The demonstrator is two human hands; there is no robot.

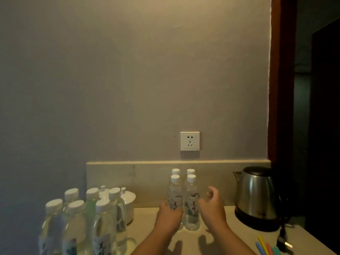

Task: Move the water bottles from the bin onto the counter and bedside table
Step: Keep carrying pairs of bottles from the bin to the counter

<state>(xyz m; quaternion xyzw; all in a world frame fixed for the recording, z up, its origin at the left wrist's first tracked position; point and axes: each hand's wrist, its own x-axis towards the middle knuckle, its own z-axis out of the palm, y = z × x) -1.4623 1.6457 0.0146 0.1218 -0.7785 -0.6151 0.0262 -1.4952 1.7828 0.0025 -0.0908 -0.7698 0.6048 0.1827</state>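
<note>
Several clear water bottles with white caps stand upright on the beige counter (147, 216), in a tight square near the backsplash. My left hand (170, 216) is wrapped around the front left bottle (174, 192). My right hand (211, 205) hovers just right of the front right bottle (191, 203), fingers loosely curled and apart, holding nothing. A cluster of several more bottles (81, 223) rises at the lower left; the bin beneath them is out of view.
A steel electric kettle (257, 197) sits on its base at the right, its cord and plug (284, 242) near the counter edge. White lidded ceramic jars (128, 201) stand behind the bottle cluster. Coloured sachets (265, 246) lie front right. A wall socket (189, 141) is above.
</note>
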